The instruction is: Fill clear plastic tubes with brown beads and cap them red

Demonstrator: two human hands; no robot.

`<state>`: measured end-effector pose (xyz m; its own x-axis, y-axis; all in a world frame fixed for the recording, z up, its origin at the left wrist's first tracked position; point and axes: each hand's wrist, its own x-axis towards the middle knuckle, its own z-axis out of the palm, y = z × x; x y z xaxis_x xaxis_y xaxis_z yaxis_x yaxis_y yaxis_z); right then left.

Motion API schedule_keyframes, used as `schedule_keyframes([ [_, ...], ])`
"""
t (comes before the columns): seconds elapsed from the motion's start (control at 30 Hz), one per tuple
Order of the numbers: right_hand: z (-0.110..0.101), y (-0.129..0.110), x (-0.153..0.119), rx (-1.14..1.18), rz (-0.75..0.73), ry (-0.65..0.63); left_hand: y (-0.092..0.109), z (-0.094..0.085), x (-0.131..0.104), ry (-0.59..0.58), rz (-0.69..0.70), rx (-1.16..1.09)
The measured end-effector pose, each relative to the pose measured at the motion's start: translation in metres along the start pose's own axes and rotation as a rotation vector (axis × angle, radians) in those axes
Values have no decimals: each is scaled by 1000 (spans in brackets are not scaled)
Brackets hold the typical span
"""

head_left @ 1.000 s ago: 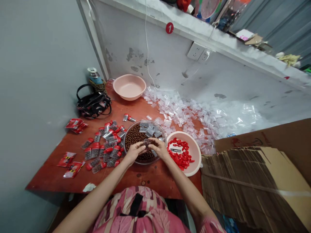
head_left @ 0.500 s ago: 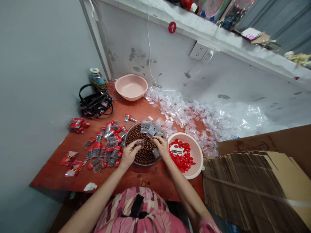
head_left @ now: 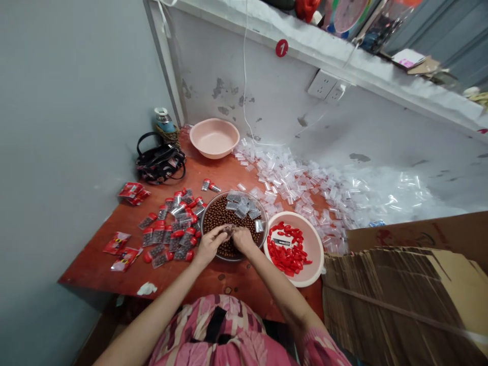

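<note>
Over a round bowl (head_left: 265, 223) of small brown balls (head_left: 218, 211), my two hands meet. My left hand (head_left: 209, 246) pinches a small clear plastic container (head_left: 229, 230) between thumb and fingers. My right hand (head_left: 244, 240) is closed against the container's right side; its fingertips are partly hidden, and whatever they hold cannot be made out. Several clear containers (head_left: 242, 207) lie on the balls toward the bowl's far side. To the left lies a pile of dark-filled containers with red caps (head_left: 183, 221). On the right, a pink basin (head_left: 319, 256) holds loose red caps (head_left: 293, 262) and a small label.
Clear containers (head_left: 293, 178) are heaped along the wall. Another pink basin (head_left: 215, 140) and a black handbag (head_left: 160, 160) stand at the back left. Red packets (head_left: 124, 262) lie near the left edge. Stacked cardboard (head_left: 389, 300) borders the table's right side.
My right hand has come left and down to meet the container in my left hand; before, the hands were apart. The view has shifted slightly.
</note>
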<state>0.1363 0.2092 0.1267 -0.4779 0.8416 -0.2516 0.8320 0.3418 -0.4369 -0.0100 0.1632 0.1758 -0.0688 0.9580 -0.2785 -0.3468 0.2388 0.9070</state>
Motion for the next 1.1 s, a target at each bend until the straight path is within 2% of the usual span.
schedule_keyframes([
  [0.1,-7,7,-1,58,21,40,0,-2,0,22,-52,-108],
  [0.23,-22,16,-8,247,42,141,7,-5,0,11,-120,-231],
  [0.4,-56,10,-18,443,46,291,9,-1,-2,-22,-164,-280],
  [0.47,-72,1,-22,553,4,359,7,3,-3,-34,-170,-265],
  [0.57,-91,-15,-26,733,-155,421,3,9,-2,-35,-146,-217],
  [0.67,-96,-26,-29,764,-273,393,2,15,-1,-53,-114,-181],
  [0.77,-90,-25,-33,820,-220,424,3,18,-1,-80,-94,-163],
  [0.9,-82,3,-42,930,-12,477,4,14,0,-103,-60,-120],
  [1.0,-84,45,-57,852,203,598,4,7,3,-70,-7,-9],
  [1.1,-90,97,-80,724,366,715,5,4,6,-139,26,234],
])
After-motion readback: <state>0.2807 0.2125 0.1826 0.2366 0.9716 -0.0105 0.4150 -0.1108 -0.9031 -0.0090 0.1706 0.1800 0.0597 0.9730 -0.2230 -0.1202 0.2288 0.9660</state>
